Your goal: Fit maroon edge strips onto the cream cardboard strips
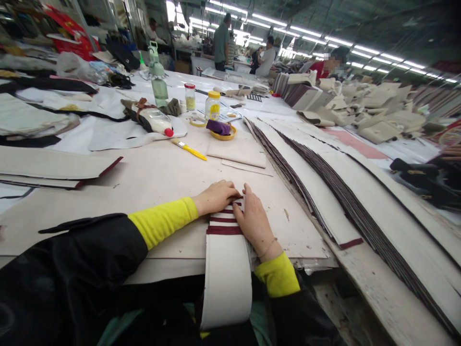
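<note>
A long off-white strip (227, 274) with maroon cross stripes lies over the table's front edge, its near end hanging down towards my lap. My left hand (221, 196) is closed at the strip's far end, with its fingertips bent down onto the maroon edge. Along the strip's right side rests my right hand (255, 220), its fingers fairly straight and the thumb apart from them, over the stripes. The two hands almost meet at the far end. What lies beneath the left fingertips is hidden.
Overlapping off-white strips with dark edges (324, 182) cover the right side. More maroon-edged pieces (54, 163) lie left. Beyond my hands are a yellow brush (189, 149), a yellow lid with purple cloth (221, 129), jars (212, 105) and a green bottle (158, 81). People stand farther back.
</note>
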Motion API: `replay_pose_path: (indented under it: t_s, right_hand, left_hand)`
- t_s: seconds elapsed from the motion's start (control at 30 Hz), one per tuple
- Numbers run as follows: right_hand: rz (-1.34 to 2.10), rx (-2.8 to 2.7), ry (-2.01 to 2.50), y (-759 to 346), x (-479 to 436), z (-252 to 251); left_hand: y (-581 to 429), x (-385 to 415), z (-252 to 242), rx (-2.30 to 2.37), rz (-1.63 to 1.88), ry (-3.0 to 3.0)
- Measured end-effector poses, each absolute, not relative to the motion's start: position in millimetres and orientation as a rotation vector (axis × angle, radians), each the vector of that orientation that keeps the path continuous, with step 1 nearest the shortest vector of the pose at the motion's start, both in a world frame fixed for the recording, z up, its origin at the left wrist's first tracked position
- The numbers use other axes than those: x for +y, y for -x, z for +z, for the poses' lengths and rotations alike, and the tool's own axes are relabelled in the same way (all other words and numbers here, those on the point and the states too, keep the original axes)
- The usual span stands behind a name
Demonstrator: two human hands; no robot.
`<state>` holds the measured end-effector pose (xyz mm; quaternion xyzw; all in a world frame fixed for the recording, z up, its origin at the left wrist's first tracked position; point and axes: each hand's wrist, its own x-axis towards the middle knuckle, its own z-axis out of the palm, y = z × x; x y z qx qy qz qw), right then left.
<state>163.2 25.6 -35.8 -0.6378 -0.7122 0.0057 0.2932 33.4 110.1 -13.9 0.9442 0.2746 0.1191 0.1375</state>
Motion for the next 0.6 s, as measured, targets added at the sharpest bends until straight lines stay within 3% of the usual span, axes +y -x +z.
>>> replay_pose_path:
  t_s: [0.6]
  right_hand:
    - [0.103,-2.230,1.637,-166,42,-25]
  left_hand:
    - [-2,118,-14,0.760,0.362,-2.611]
